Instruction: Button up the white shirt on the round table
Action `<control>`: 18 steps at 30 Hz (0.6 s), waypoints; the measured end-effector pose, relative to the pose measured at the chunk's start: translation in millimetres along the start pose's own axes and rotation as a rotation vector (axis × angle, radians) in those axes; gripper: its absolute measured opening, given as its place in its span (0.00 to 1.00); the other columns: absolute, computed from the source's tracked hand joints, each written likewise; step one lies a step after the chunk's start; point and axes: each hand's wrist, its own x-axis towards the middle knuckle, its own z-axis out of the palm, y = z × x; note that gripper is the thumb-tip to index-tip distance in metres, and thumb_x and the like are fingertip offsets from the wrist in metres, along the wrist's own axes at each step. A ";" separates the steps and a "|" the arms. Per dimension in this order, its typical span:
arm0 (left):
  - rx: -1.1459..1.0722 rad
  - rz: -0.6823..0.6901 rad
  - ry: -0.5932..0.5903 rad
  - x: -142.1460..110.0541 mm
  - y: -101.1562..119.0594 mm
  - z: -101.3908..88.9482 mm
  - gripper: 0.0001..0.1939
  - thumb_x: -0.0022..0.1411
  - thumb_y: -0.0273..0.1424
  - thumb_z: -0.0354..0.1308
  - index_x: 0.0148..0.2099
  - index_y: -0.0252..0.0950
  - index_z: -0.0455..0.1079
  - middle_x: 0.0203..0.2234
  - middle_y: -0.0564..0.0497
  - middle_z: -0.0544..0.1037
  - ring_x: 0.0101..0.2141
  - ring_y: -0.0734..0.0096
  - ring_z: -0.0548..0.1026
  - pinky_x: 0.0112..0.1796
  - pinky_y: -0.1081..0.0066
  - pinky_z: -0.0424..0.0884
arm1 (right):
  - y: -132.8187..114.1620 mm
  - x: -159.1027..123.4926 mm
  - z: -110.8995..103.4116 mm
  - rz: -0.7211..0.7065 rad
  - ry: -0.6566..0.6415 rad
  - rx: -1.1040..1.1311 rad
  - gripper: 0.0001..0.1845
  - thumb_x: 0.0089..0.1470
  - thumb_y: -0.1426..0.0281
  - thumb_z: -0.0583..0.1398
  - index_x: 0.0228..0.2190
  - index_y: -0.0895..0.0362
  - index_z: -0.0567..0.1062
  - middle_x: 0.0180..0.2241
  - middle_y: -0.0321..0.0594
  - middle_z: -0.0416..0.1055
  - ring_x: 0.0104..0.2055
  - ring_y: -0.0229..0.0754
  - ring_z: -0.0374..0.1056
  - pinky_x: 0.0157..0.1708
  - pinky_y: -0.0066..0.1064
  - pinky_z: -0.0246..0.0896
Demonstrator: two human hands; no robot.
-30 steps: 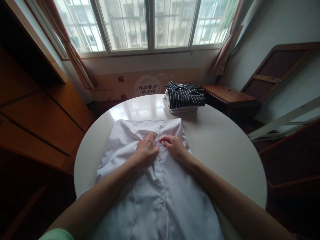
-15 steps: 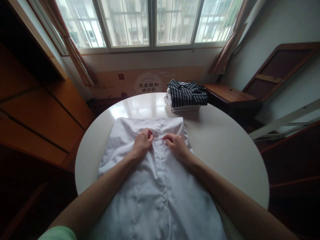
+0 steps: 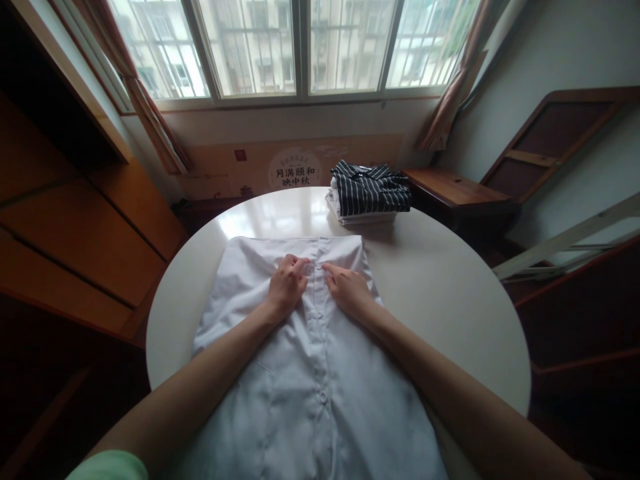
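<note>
A white button-up shirt (image 3: 305, 373) lies flat on the round white table (image 3: 440, 293), its button strip running down the middle away from me. My left hand (image 3: 286, 287) pinches the fabric just left of the strip, close to the shirt's far edge. My right hand (image 3: 348, 289) pinches the fabric on the right side of the same spot. The fingertips of both hands meet at a button near the far hem.
A folded stack of clothes with a dark striped shirt on top (image 3: 369, 191) sits at the table's far edge. A printed cardboard box (image 3: 295, 168) stands under the window. Wooden cabinets (image 3: 75, 220) are on the left, a wooden bench (image 3: 453, 188) on the right.
Both hands have moved a little farther up the button strip toward the far hem. After drawing apart half a second ago, their fingertips have come together again.
</note>
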 end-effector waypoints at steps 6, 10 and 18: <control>0.226 0.071 -0.071 4.2 7.1 -3.8 0.11 0.58 0.34 0.48 0.38 0.33 0.66 0.35 0.46 0.69 0.39 0.65 0.68 0.38 0.70 0.65 | -11.1 8.9 -5.9 0.082 -0.102 -0.214 0.19 0.58 0.64 0.43 0.41 0.57 0.68 0.35 0.48 0.73 0.37 0.45 0.69 0.36 0.33 0.57; 0.298 -0.014 -0.191 19.6 15.6 -10.1 0.12 0.56 0.36 0.51 0.38 0.32 0.66 0.34 0.44 0.71 0.37 0.63 0.70 0.34 0.70 0.66 | -22.2 23.1 -3.2 0.170 -0.108 -0.213 0.16 0.55 0.67 0.46 0.41 0.61 0.66 0.35 0.51 0.72 0.37 0.47 0.69 0.35 0.33 0.58; 0.252 -0.115 -0.077 18.0 17.5 -0.5 0.09 0.55 0.29 0.48 0.36 0.32 0.68 0.33 0.44 0.72 0.35 0.64 0.71 0.33 0.70 0.65 | -27.1 32.7 2.5 0.258 -0.091 -0.161 0.16 0.53 0.67 0.49 0.39 0.65 0.67 0.36 0.55 0.72 0.39 0.50 0.69 0.34 0.34 0.59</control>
